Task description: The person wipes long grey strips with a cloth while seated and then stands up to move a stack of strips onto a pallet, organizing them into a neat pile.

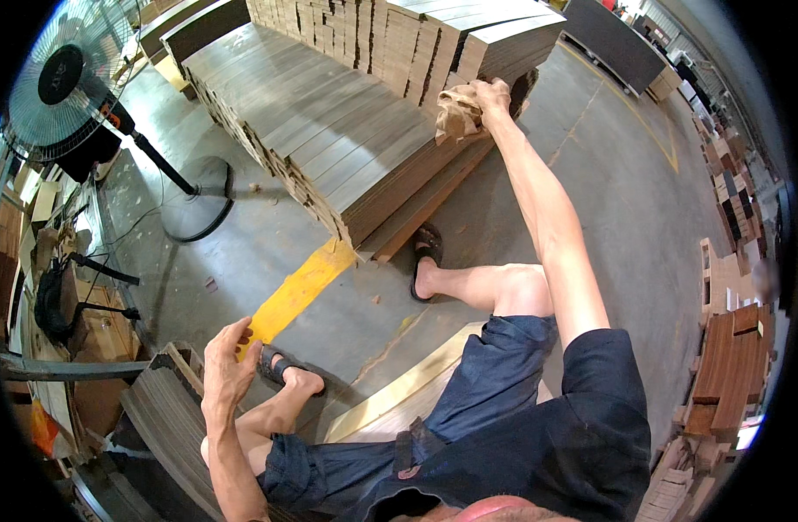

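1. The right hand (490, 94) is stretched far out and clenched on a crumpled brown paper wad (456, 113), pressing it against the near corner of the big stack of wooden planks (329, 130).
2. The paper wad sits at that stack's right front corner, just under the taller upright bundle of planks (434, 39) that stands on the stack's far part.
3. The left hand (228, 365) is low, well apart from the big stack. Its fingers are curled loosely and it rests at the top edge of a small pile of dark boards (168, 418); whether it actually grips a board cannot be told.
4. The person's sandalled right foot (427, 261) is planted just beside the stack's front base; the left foot (286, 372) is nearer the left hand.
5. A yellow floor stripe (299, 291) runs from the stack's front corner toward the left hand.
6. A pedestal fan (68, 78) stands left of the stack, with its round base (199, 204) on the concrete.
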### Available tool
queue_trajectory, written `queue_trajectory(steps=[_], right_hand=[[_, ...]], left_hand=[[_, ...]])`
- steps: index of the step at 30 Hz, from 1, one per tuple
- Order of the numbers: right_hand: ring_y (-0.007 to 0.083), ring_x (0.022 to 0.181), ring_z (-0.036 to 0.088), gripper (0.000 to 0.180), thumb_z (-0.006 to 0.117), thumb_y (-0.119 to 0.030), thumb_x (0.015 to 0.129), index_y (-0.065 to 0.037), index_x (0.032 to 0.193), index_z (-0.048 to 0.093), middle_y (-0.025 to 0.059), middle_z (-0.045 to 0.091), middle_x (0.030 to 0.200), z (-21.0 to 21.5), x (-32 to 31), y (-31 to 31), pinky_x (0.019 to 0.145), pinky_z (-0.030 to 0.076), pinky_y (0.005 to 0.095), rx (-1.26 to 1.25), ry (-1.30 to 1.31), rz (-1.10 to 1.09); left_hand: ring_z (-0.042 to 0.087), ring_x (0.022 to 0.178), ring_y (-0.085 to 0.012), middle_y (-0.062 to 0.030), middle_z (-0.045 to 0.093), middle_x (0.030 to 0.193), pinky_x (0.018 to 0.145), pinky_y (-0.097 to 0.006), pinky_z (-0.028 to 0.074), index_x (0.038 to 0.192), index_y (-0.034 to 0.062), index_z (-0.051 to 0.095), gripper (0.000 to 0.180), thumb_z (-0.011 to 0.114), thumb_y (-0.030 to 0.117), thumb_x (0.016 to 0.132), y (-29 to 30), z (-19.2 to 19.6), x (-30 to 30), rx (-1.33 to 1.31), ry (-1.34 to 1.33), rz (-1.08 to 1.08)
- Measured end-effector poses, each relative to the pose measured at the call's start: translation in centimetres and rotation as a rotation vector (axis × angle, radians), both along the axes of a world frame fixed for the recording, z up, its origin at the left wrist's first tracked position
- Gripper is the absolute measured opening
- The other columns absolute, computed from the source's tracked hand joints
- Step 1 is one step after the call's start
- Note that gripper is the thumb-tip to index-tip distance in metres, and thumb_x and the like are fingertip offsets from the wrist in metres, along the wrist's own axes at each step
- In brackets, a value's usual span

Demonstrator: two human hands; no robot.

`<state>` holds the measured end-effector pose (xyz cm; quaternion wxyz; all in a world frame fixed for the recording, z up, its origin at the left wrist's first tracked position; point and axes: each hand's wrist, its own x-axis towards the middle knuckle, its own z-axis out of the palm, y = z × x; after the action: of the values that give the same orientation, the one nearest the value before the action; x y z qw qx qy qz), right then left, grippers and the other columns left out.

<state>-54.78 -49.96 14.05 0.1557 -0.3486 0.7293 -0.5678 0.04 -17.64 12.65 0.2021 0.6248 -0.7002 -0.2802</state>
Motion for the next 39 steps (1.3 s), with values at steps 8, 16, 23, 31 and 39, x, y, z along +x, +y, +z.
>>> queue_trajectory(steps=[8,16,23,31,39], right_hand=[[0.0313,0.105,0.064,0.095,0.063,-0.069,0.082,0.012,0.130,0.050,0.0221,0.061,0.123,2.0,-2.5,-1.6,0.089,0.054,0.0454,-0.091,-0.644,0.183],[0.0333,0.109,0.062,0.097,0.059,-0.073,0.083,0.009,0.135,0.047,0.0251,0.059,0.125,5.1,-2.0,-4.4,0.091,0.052,0.0507,0.111,-0.668,0.359],[0.0303,0.098,0.065,0.080,0.055,-0.064,0.086,0.007,0.125,0.055,0.0190,0.067,0.113,6.8,0.0,-0.3,0.092,0.050,0.0454,0.083,-0.735,0.411],[0.0317,0.118,0.059,0.088,0.050,-0.064,0.089,0.005,0.143,0.039,0.0241,0.058,0.128,8.1,5.6,8.8,0.103,0.047,0.0520,0.107,-0.800,0.526],[0.0349,0.109,0.063,0.089,0.063,-0.054,0.088,0.006,0.145,0.029,0.0272,0.052,0.123,6.1,10.8,19.5,0.091,0.057,0.0490,-0.034,-0.909,0.691]], left_hand=[[0.068,0.089,-0.0237,-0.0145,0.070,0.103,0.078,-0.034,0.054,0.123,-0.0002,0.064,0.040,0.069,0.006,0.083,-0.1,-0.3,-0.3,0.034,0.001,-0.001],[0.069,0.097,-0.0290,-0.0182,0.069,0.105,0.084,-0.038,0.055,0.122,-0.0008,0.063,0.040,0.070,0.006,0.083,0.1,0.5,-0.3,0.082,0.006,-0.008],[0.068,0.091,-0.0253,-0.0154,0.070,0.103,0.081,-0.034,0.054,0.124,-0.0010,0.063,0.044,0.072,0.010,0.083,-0.5,0.6,-0.7,0.014,-0.003,-0.053],[0.064,0.094,-0.0208,-0.0134,0.068,0.109,0.083,-0.039,0.053,0.125,-0.0002,0.063,0.056,0.069,0.042,0.090,-18.7,2.7,-10.0,0.245,0.657,-0.226],[0.030,0.139,-0.0503,-0.0345,0.029,0.151,0.110,-0.064,0.030,0.153,-0.0015,0.025,0.117,0.056,0.081,0.077,-31.6,6.9,-31.8,0.558,0.637,-0.691]])
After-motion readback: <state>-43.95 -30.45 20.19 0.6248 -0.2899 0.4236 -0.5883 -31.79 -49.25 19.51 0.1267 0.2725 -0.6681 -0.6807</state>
